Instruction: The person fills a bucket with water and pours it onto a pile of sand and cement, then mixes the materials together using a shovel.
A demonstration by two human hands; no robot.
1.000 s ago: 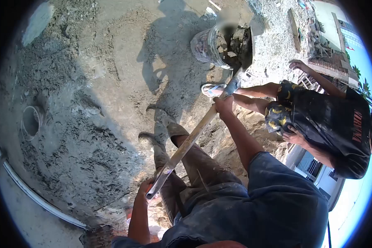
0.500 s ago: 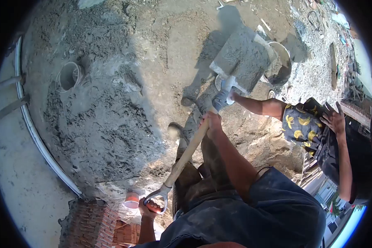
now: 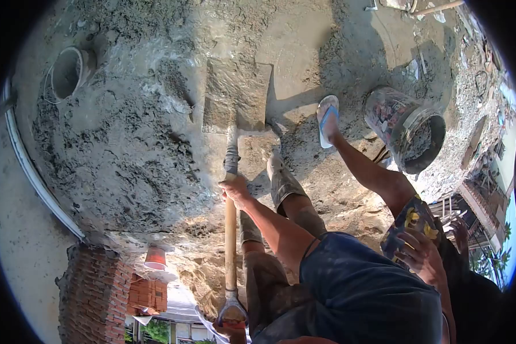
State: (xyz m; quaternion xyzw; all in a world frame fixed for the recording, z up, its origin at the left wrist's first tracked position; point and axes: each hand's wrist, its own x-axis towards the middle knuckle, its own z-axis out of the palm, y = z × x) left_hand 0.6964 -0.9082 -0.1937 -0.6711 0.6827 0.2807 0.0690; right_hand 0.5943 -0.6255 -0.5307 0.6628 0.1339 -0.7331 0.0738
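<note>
My right hand (image 3: 234, 189) is wrapped round the wooden shaft of a shovel (image 3: 230, 235), just below the metal socket. At the bottom of the view my left hand (image 3: 230, 331) grips the D-shaped handle, partly cut off by the frame edge. The broad, square blade (image 3: 238, 94) lies flat at ground level, coated in grey, among the wet cement mix (image 3: 137, 143). My legs stand beside the shaft, to its right.
To the right stand another person's sandalled foot (image 3: 328, 121) and hand (image 3: 418, 249). Near them a large bucket (image 3: 393, 117) lies tilted. A second bucket (image 3: 80, 69) sits far left. A small orange bucket (image 3: 156, 258) stands by the brick wall (image 3: 94, 292).
The shovel blade has swung left, away from the large bucket, and come down to the ground. The view has turned, and the other person's foot and the large bucket now show more fully.
</note>
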